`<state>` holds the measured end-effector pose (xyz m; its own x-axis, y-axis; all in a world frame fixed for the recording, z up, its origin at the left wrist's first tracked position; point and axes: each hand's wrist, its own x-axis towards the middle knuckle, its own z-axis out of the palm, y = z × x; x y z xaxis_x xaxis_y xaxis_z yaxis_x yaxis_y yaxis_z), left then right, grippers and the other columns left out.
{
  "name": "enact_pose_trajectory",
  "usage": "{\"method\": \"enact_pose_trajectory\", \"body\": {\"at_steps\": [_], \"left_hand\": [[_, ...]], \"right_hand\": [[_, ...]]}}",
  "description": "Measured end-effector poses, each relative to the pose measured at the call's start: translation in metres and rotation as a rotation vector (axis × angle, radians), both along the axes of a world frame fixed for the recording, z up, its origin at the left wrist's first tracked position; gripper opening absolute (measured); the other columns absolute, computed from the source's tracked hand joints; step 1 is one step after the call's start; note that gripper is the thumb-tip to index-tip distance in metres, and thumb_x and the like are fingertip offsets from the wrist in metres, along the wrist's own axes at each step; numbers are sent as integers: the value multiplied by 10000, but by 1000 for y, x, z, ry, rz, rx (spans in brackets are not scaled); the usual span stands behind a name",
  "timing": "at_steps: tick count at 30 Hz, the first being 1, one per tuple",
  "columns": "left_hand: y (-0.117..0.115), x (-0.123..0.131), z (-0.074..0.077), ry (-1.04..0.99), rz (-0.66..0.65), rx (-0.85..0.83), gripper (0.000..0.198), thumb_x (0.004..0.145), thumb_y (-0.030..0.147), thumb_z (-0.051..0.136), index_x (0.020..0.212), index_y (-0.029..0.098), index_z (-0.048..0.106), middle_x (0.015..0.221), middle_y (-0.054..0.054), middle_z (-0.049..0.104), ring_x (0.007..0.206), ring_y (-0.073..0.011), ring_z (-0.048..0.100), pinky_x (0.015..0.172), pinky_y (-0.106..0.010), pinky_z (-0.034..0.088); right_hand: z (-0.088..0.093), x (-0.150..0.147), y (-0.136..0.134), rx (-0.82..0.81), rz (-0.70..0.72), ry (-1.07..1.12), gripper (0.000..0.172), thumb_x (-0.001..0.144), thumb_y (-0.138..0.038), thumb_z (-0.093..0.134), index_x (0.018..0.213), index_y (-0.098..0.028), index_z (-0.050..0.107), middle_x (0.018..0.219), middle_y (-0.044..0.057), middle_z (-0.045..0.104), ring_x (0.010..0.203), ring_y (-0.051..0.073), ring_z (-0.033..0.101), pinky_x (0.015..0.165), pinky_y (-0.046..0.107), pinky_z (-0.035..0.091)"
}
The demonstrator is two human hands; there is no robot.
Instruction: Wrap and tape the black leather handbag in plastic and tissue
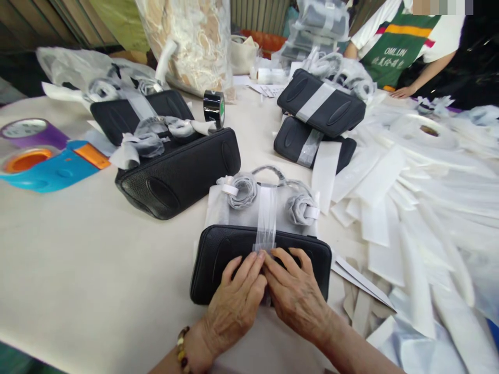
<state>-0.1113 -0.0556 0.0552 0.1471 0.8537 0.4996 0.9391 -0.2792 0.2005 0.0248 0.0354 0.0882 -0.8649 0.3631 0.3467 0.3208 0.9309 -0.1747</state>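
A black handbag (230, 241) lies at the front middle of the table, its base side facing me. Around it runs a white wrapping strip (267, 210) with clear tape at its end. My left hand (237, 296) rests on the bag, fingers stretched out and tips touching the tape. From the other side my right hand (296, 291) presses flat on the same spot, its fingers spread. The two hands meet at the fingertips, and neither grasps anything. Behind the bag's body, its handles are wrapped in grey-white film, with a wrapped coil (242, 191) on the left and another (302, 209) on the right.
More black bags stand at left (187, 171) and are stacked at right (322, 101). A blue tape dispenser (54, 169), purple tape roll (35, 132) and black tape roll (214, 108) sit leftward. White strips (390, 208) cover the right side. A person in a green apron (405, 49) stands opposite.
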Motion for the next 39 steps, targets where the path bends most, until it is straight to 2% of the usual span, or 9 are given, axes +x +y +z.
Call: {"method": "enact_pose_trajectory", "body": {"at_steps": [4, 7, 13, 17, 22, 27, 33, 36, 39], "left_hand": [[1, -1, 0, 21, -31, 14, 264, 876, 47, 292, 961, 60, 542, 1295, -212, 478, 1310, -281, 321, 1055, -448, 268], [2, 0, 2, 10, -39, -16, 254, 874, 42, 290, 938, 71, 534, 1298, -220, 472, 1302, -263, 340, 1054, -455, 259], [4, 2, -1, 30, 15, -80, 230, 913, 135, 334, 973, 123, 556, 1329, -132, 477, 1314, -246, 320, 1043, -438, 224], [3, 0, -2, 71, -9, -75, 272, 922, 126, 300, 1001, 119, 561, 1375, -124, 428, 1311, -274, 320, 1012, -453, 238], [2, 1, 1, 89, 16, -70, 279, 930, 142, 298, 995, 145, 569, 1351, -87, 466, 1284, -267, 357, 986, -448, 252], [5, 3, 3, 120, 18, -55, 294, 920, 122, 283, 1007, 137, 564, 1325, -112, 488, 1266, -247, 382, 1047, -472, 187], [10, 2, 1, 160, -50, 5, 353, 888, 87, 235, 973, 69, 577, 1265, -185, 518, 1266, -268, 387, 1058, -404, 226], [9, 1, -1, 171, -48, -25, 347, 889, 96, 252, 1034, 81, 568, 1271, -165, 520, 1266, -269, 384, 1041, -426, 225], [6, 2, -2, 174, -30, -33, 324, 893, 106, 281, 1059, 86, 558, 1248, -162, 541, 1267, -272, 378, 1013, -460, 228]], "right_hand": [[-4, 1, -3, -20, -16, 19, 308, 879, -77, 359, 1026, -126, 624, 1087, 83, 643, 1100, 242, 459, 960, 452, 256], [-6, 1, -3, -26, -49, 17, 321, 861, -81, 378, 1081, -128, 605, 1107, 95, 619, 1105, 236, 453, 974, 441, 254], [-5, 1, -1, 8, -109, 8, 314, 862, -110, 374, 1067, -119, 610, 1043, 120, 589, 1052, 247, 449, 930, 424, 304], [-6, 1, -1, 20, -109, 42, 306, 875, -111, 370, 1058, -116, 615, 1034, 121, 575, 1055, 254, 439, 932, 427, 308], [-7, 2, 0, 21, -104, 62, 286, 879, -107, 385, 1030, -115, 628, 1007, 114, 577, 1037, 252, 448, 932, 421, 316], [-6, 3, 2, 31, -95, 75, 282, 884, -119, 391, 1047, -112, 620, 990, 111, 579, 1025, 259, 457, 913, 433, 343], [9, 7, 8, -124, -93, 192, 251, 831, -51, 410, 952, -125, 617, 984, 115, 563, 989, 224, 506, 859, 369, 449], [19, 4, 16, -60, -101, 112, 305, 825, -39, 390, 1024, -126, 605, 1077, 136, 581, 945, 221, 528, 787, 351, 484], [23, 0, 25, 21, -24, -41, 331, 819, -42, 378, 1029, -131, 618, 1141, 117, 617, 837, 225, 534, 681, 367, 483]]}}
